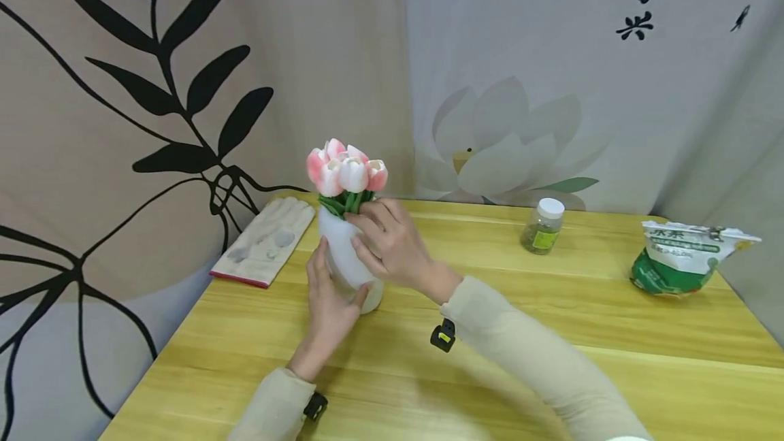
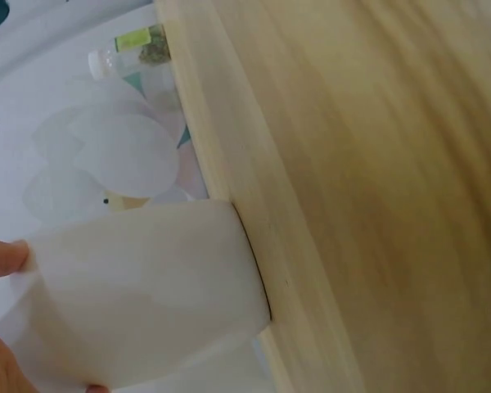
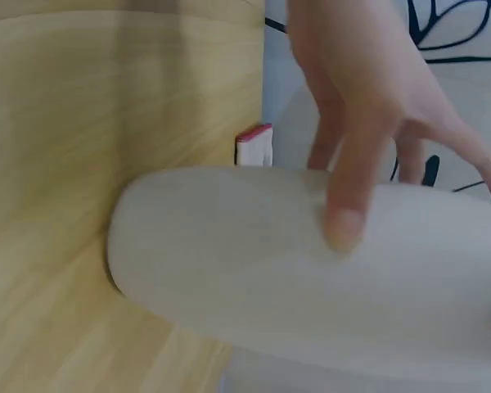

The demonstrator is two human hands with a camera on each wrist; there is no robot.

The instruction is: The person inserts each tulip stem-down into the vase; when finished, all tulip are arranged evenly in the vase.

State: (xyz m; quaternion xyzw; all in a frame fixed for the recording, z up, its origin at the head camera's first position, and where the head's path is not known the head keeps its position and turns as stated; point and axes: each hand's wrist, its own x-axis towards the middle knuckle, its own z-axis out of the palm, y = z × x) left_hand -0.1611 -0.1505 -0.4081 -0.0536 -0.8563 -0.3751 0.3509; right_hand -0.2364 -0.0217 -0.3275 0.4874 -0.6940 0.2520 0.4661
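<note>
A white vase point(image 1: 340, 242) stands on the wooden table, slightly tilted in the head view. Pink and white tulips point(image 1: 353, 174) with green stems rise from its mouth. My left hand point(image 1: 327, 308) holds the vase's lower body, thumb and fingers on opposite sides. At the rim, my right hand point(image 1: 398, 243) pinches the stems just under the blooms, though its fingertips are partly hidden. The left wrist view has the vase point(image 2: 147, 295) with a few of my left fingertips on it. In the right wrist view, my left hand point(image 3: 368, 106) rests around the vase point(image 3: 237, 254).
White work gloves point(image 1: 266, 240) with a red edge lie left of the vase. A small jar point(image 1: 543, 226) with a white lid stands at the back right. Farther right sits a green and white bag point(image 1: 680, 260). A printed curtain point(image 1: 343, 53) hangs behind the table.
</note>
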